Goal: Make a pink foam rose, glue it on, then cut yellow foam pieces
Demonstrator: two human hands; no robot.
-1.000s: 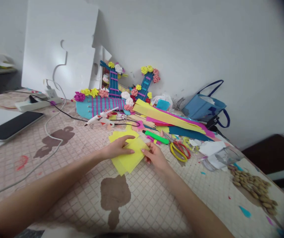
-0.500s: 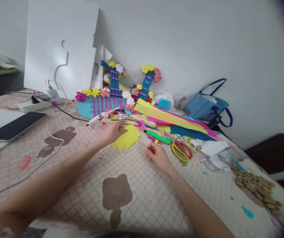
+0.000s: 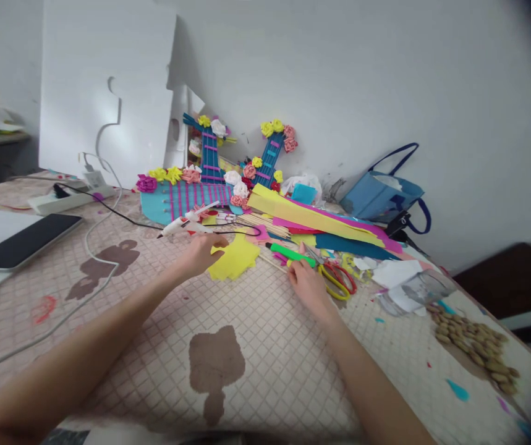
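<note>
My left hand (image 3: 203, 254) hovers at the left edge of a stack of yellow paper squares (image 3: 233, 259), thumb and fingers apart with nothing seen between them. My right hand (image 3: 309, 284) has its fingers curled in by the green capped tool (image 3: 292, 254), which looks like a marker or cutter. A thin wooden stick (image 3: 272, 263) lies on the table and its near end reaches those fingers. Whatever the fingertips pinch is hidden. Just right of this hand are scissors (image 3: 336, 285) with yellow and red handles.
A white glue gun (image 3: 184, 225) with a black cord lies left of the paper. Behind stands a blue craft piece (image 3: 158, 207) with paper flowers. Paper strips (image 3: 311, 213), a clear cup (image 3: 416, 290), peanuts (image 3: 471, 343), a blue bag (image 3: 381, 198), a phone (image 3: 26, 241) and a power strip (image 3: 68, 198) surround the work area.
My right hand has moved right and slightly forward, up to the green tool and scissors. My left hand has drawn back a little left from the yellow paper, fingers parted.
</note>
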